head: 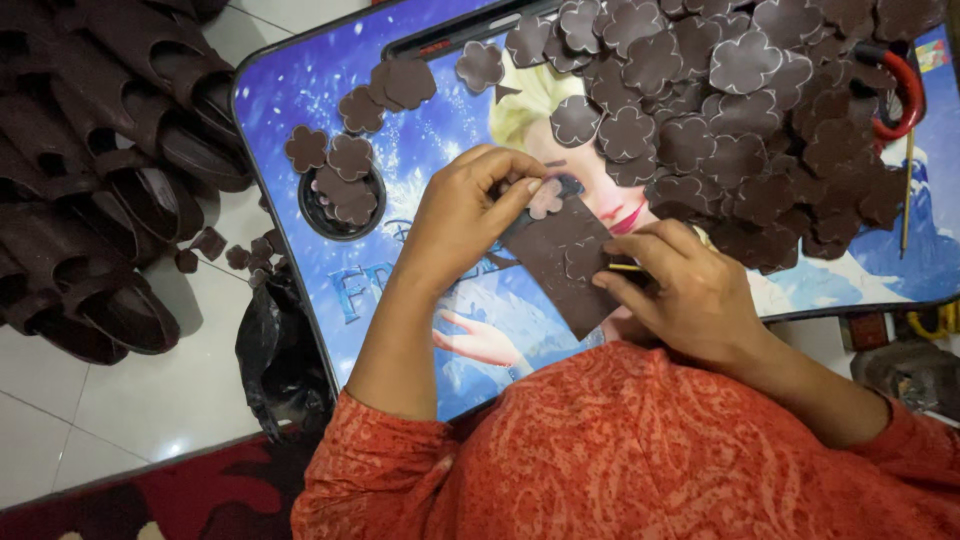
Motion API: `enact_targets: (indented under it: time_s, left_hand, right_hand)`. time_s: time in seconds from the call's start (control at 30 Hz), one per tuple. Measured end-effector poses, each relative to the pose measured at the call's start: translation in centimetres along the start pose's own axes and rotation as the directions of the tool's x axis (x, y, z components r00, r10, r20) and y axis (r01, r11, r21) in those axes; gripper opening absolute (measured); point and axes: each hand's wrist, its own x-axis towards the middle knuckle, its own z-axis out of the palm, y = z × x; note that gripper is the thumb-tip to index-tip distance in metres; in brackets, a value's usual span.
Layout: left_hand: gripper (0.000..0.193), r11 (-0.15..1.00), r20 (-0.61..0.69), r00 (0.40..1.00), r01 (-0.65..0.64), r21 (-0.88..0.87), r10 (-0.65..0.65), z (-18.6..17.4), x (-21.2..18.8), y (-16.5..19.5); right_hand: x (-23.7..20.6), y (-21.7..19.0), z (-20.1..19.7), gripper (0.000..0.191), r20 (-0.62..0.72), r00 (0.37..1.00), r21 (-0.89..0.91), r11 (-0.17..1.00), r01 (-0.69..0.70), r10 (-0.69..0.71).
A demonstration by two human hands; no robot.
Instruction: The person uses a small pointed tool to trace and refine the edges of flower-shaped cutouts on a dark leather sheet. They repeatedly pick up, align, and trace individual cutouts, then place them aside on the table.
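Observation:
My left hand (468, 215) pinches a small pale flower-shaped piece (545, 198) against a dark brown sheet (560, 262) lying on the blue picture-printed folding table (300, 90). My right hand (680, 290) rests on the sheet's right edge and grips a thin yellow stick (625, 267) between its fingers. Both hands meet over the sheet near the table's front edge.
A large heap of brown flower cut-outs (740, 110) covers the table's far right. A round cup recess (342, 203) holds more cut-outs, with loose ones nearby. Brown sandal straps (110, 170) pile up on the white floor at left beside a black bag (280, 360). A red-handled tool (905, 90) lies at right.

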Motion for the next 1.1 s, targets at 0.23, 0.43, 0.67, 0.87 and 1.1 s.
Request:
enact_targets:
  time_s: [0.23,0.43,0.67,0.87,1.1]
  left_hand:
    - [0.017,0.998,-0.001,1.0,-0.002,0.059,0.002,0.1,0.1,0.8]
    - [0.018,0.997,0.008,1.0,0.014,0.074,-0.015,-0.1,0.0,0.9]
    - [0.019,0.997,0.021,1.0,-0.01,0.073,0.008,-0.1,0.0,0.8]
    - [0.019,0.994,0.017,0.999,-0.037,0.104,0.035,0.0,0.0,0.7]
    - [0.019,0.998,0.032,0.999,-0.003,0.056,0.001,-0.2,0.0,1.1]
  right_hand:
    - [0.9,0.2,-0.3,0.032,0.109,0.989,0.065,0.992,-0.106,0.099]
    - [1.9,-0.6,-1.3,0.049,0.169,0.979,0.113,0.984,-0.135,0.115]
    - [2.4,-1.0,-1.8,0.043,0.236,0.963,0.05,0.989,-0.142,0.127]
    - [2.5,-0.8,-1.7,0.042,0.249,0.959,0.049,0.987,-0.15,0.133]
    - [2.9,-0.8,-2.0,0.041,0.305,0.948,0.045,0.994,-0.103,0.085]
